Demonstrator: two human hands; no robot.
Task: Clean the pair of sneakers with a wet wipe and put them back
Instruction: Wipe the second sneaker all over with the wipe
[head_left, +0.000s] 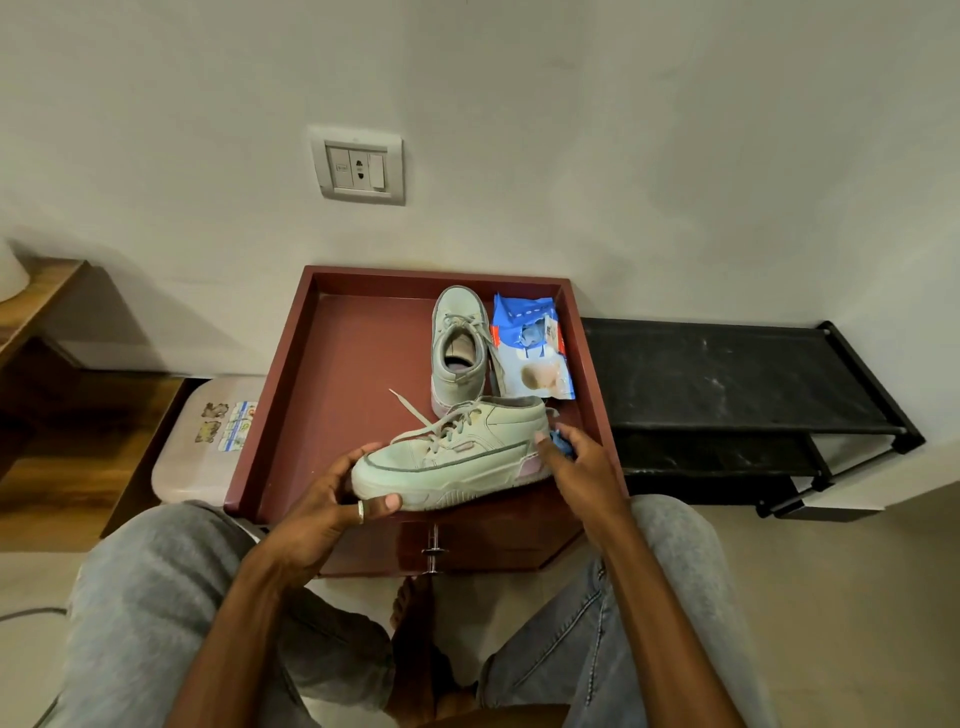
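A pale green sneaker (457, 457) lies sideways, toe to the left, over the front of the dark red cabinet top (332, 374). My left hand (332, 499) grips its toe, thumb under the sole. My right hand (576, 462) holds a crumpled blue wet wipe (563, 441) against the sneaker's heel. The second sneaker (460, 348) stands upright farther back, toe toward the wall. A blue and white wet wipe pack (532, 348) lies just to its right.
The red cabinet top has a raised rim and a metal drawer handle (434, 551) on its front. A black two-tier shoe rack (727, 384) stands to the right. A beige stool (202, 441) with stickers sits to the left. My knees in jeans flank the cabinet.
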